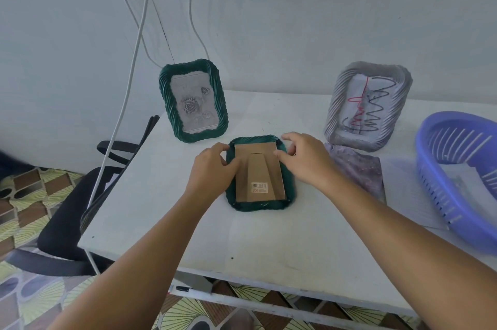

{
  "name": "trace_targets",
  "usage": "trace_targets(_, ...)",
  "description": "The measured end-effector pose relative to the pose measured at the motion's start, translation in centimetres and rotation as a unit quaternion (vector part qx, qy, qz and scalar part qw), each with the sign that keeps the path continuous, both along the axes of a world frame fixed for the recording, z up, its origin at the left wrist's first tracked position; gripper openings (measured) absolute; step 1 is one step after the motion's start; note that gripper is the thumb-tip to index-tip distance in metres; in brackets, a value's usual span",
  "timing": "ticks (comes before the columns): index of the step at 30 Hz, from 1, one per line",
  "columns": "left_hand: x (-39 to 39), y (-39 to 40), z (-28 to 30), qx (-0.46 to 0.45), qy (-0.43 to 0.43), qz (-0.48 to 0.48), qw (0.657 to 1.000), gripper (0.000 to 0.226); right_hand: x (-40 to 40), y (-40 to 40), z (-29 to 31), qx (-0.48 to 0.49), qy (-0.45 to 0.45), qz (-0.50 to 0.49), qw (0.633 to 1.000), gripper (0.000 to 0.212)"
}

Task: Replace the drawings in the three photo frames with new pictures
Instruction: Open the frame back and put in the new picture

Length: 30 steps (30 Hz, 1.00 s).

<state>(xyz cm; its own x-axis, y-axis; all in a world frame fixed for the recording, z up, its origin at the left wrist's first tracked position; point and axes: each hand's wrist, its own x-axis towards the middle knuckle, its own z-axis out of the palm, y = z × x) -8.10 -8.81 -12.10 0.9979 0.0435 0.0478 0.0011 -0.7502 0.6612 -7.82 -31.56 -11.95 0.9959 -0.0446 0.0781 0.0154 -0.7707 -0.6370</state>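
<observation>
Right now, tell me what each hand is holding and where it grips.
Both hands are on the face-down green photo frame: left hand at its left edge, right hand at its upper right corner, fingertips on the cardboard backing.

A plain pale blue-white wall (295, 20) stands behind a white rectangular table (188, 222). White cables (129, 82) hang down the wall on the left. A black office chair (67, 222) sits beside the table's left edge. The floor (27, 195) has patterned tiles in yellow-green, brown and grey.
</observation>
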Motion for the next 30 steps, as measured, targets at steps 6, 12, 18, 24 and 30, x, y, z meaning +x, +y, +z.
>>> trace_targets(6, 0.1, -0.6, -0.7, -0.007, -0.024, 0.011, 1.0, 0.051, -0.5, 0.2, -1.4, -0.034, 0.003, 0.004, 0.999, 0.056)
trace_targets(12, -0.1, -0.7, -1.2, -0.035, -0.027, 0.024, 0.999, 0.05, 0.0, 0.1, -1.8, -0.021, 0.006, 0.005, 1.0, 0.058)
trace_targets(18, 0.2, -0.5, -1.4, -0.07, -0.016, 0.032, 0.997, 0.05, 0.4, 0.1, -2.3, -0.001, -0.001, 0.007, 1.0, 0.055)
trace_targets(24, 0.0, -0.8, -1.0, -0.082, -0.008, 0.037, 0.996, 0.045, 0.1, 0.0, -2.3, 0.01, -0.011, 0.005, 1.0, 0.048)
trace_targets(30, 0.4, -1.1, -1.2, -0.119, 0.012, 0.062, 0.991, 0.047, 1.0, 0.0, -2.8, 0.052, -0.007, -0.006, 0.999, 0.056)
